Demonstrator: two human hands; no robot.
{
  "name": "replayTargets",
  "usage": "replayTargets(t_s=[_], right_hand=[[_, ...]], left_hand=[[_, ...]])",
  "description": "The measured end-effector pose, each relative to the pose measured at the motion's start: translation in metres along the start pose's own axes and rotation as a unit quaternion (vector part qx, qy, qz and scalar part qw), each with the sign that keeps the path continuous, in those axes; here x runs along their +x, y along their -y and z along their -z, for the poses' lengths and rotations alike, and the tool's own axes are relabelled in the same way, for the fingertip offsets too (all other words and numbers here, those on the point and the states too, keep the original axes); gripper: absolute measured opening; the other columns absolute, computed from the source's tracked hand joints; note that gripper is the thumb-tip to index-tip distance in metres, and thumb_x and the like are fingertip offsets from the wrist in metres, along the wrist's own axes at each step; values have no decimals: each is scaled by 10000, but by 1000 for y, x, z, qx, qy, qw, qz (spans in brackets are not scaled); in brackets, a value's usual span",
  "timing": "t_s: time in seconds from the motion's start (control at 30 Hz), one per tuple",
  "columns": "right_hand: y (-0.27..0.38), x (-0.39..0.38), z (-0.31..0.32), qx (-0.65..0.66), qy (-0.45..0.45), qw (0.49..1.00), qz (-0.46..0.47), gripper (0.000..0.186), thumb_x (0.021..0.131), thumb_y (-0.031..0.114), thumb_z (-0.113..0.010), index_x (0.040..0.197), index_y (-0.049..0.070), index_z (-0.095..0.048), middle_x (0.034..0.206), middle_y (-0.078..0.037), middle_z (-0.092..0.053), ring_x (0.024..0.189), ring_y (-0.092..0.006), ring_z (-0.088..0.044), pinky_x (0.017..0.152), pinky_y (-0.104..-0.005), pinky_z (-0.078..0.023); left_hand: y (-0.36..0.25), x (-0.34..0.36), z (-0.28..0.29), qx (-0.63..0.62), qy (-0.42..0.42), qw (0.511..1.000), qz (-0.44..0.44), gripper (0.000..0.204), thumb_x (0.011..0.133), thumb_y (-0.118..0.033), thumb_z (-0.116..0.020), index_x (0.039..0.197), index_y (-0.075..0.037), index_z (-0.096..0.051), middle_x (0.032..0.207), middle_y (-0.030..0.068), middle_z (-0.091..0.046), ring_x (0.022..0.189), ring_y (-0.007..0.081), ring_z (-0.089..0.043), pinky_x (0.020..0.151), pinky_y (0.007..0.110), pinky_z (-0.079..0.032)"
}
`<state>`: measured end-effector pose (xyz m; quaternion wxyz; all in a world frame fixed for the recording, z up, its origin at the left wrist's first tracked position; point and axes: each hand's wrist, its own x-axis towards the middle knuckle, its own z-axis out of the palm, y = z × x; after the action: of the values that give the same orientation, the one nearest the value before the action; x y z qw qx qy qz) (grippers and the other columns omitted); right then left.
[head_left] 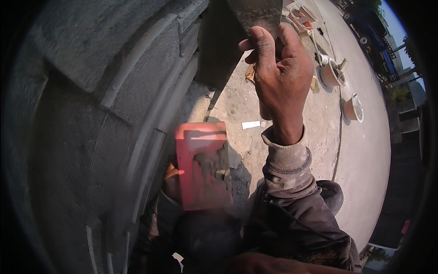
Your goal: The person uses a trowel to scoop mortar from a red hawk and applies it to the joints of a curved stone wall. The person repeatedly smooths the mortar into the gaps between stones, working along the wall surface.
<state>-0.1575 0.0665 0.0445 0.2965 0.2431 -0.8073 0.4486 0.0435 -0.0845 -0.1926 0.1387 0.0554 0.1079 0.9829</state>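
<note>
Raised at the top middle, my right hand [285,68] is closed, thumb and fingers pinching a putty knife by the lower end of its flat grey blade [259,13]. Its handle is hidden, and the blade runs up beside the grey wall moulding [141,59]. Lower down, my left hand [171,180] grips the left side of a red rectangular mortar board [191,153], mostly hidden behind it. Wet grey mortar [212,171] is smeared over the board's right and lower part.
Stepped grey moulding fills the left side, close to both arms. On the pale ground to the right are a bucket with tools in it [331,75], a second white bucket [352,108], an orange tub [303,17] and a small white strip [251,124]. A dark vehicle [372,39] stands farther off.
</note>
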Motion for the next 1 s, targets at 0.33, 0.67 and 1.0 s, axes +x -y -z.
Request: replayTargets(t_s=[0.33, 0.67, 1.0], right_hand=[[-9, 30, 24, -60, 51, 990, 118, 166, 974, 103, -704, 1099, -3, -679, 848, -112, -740, 771, -167, -743, 653, -269, -574], [13, 59, 35, -107, 89, 984, 109, 112, 975, 94, -675, 1037, 6, -644, 780, -99, -694, 701, -179, -699, 640, -295, -530], [15, 60, 29, -215, 53, 958, 184, 122, 932, 118, -707, 941, 51, -605, 761, -122, -645, 672, -297, -659, 613, -364, -501]], left_hand=[[-2, 22, -61, -127, 48, 991, -17, 564, 991, -250, -603, 1472, 3, -452, 1444, 210, -539, 1298, 348, -572, 1050, 499, -505], [-2, 12, -21, -188, 24, 981, 36, 610, 948, -325, -666, 1446, -15, -496, 1422, 195, -561, 1260, 381, -592, 1040, 525, -502], [-14, 9, -48, -134, 1, 988, 75, 666, 923, -374, -703, 1460, -46, -484, 1418, 173, -568, 1279, 368, -575, 1081, 529, -477]])
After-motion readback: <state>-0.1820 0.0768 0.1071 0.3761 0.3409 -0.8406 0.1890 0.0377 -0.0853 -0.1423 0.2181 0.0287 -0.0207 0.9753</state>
